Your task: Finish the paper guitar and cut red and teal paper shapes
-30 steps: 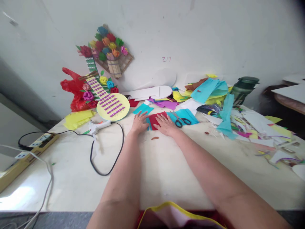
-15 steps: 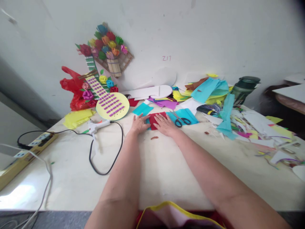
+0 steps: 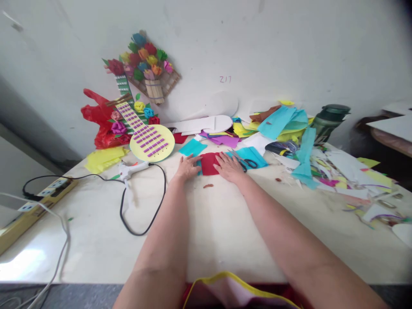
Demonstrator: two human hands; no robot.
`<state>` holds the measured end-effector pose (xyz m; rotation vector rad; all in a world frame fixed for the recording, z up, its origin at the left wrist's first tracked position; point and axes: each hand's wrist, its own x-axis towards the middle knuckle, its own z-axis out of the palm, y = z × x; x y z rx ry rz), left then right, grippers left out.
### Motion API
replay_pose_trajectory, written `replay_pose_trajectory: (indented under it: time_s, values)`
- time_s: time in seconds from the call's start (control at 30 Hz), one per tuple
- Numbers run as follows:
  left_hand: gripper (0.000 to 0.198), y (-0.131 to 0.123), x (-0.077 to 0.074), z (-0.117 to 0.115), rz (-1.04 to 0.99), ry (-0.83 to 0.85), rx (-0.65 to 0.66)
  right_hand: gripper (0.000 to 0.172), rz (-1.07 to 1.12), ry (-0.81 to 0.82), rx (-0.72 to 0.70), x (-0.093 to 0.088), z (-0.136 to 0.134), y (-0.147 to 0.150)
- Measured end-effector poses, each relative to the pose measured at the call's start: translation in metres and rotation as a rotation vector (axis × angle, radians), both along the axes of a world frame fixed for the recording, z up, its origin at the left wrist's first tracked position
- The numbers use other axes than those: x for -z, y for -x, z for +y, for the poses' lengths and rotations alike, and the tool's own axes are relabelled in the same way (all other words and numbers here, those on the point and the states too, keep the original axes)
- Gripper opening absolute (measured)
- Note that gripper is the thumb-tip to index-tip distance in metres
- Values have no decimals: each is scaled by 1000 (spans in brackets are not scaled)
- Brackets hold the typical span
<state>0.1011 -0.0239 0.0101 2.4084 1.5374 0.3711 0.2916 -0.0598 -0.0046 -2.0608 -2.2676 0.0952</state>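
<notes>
A piece of red paper (image 3: pixel 210 165) lies flat on the table over blue paper, between my two hands. My left hand (image 3: pixel 189 166) rests flat with fingers spread, its fingertips at the left edge of the blue and red sheets. Over the right part of the red paper my right hand (image 3: pixel 230 167) lies flat, fingers stretched out. Black-handled scissors (image 3: pixel 247 164) lie just right of it on a blue sheet (image 3: pixel 254 155), partly hidden by the hand. Another blue piece (image 3: pixel 193 147) lies beyond my left hand.
A white glue gun (image 3: pixel 132 169) with its looped black cord sits at left, near a power strip (image 3: pixel 41 197). A yellow paper guitar (image 3: pixel 152 141) leans behind it. Paper scraps (image 3: pixel 347 180) and a dark green bottle (image 3: pixel 330 122) are at right. Coloured sheets line the wall.
My right hand has slid to the right across the red paper, uncovering more of it and covering part of the scissors. My left hand stays nearly in place.
</notes>
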Motion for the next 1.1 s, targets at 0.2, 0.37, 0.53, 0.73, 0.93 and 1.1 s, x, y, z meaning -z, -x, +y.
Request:
replay_pose_trajectory:
  time_s: [0.2,0.37,0.53,0.73,0.93,1.1]
  values:
    - [55,-2,-2,-4,-6,-10,11,63,12,4,7,2,1,0]
    - [55,-2,-3,-6,5,-31,-17,65,7,4,12,2,0,1]
    - [55,0,-1,-3,-11,-34,-28,65,3,-7,10,3,1,1]
    - [50,0,1,0,-57,-30,-37,65,6,-6,13,3,0,1]
    - [54,-1,1,-3,-19,-49,-30,65,21,-11,11,1,-1,2]
    - [56,-2,0,-3,-32,-27,-39,66,23,-9,12,0,-2,2]
